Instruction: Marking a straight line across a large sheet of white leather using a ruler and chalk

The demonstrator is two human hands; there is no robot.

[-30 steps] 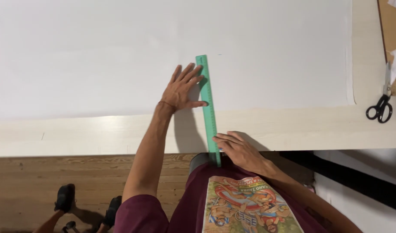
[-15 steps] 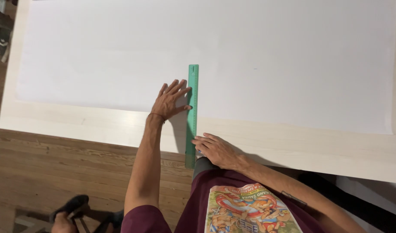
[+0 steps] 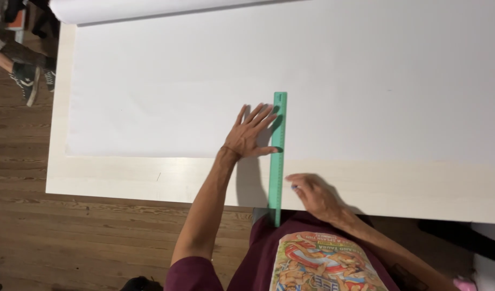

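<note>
While left hand (image 3: 251, 134) splays flat pinning green ruler (image 3: 278, 156), right hand (image 3: 312, 194) grip pinches pen (image 3: 294, 187)

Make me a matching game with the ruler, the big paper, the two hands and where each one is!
Things:
1. green ruler
2. white paper
3. left hand
4. right hand

Places:
A. spread over most of the pale table
B. flat, fingers spread, on the paper beside the ruler
C. near the table's front edge, right of the ruler
D. straight across the paper's near edge, its end past the table's front edge

Pairs: 1-D, 2-A, 3-B, 4-C
</note>
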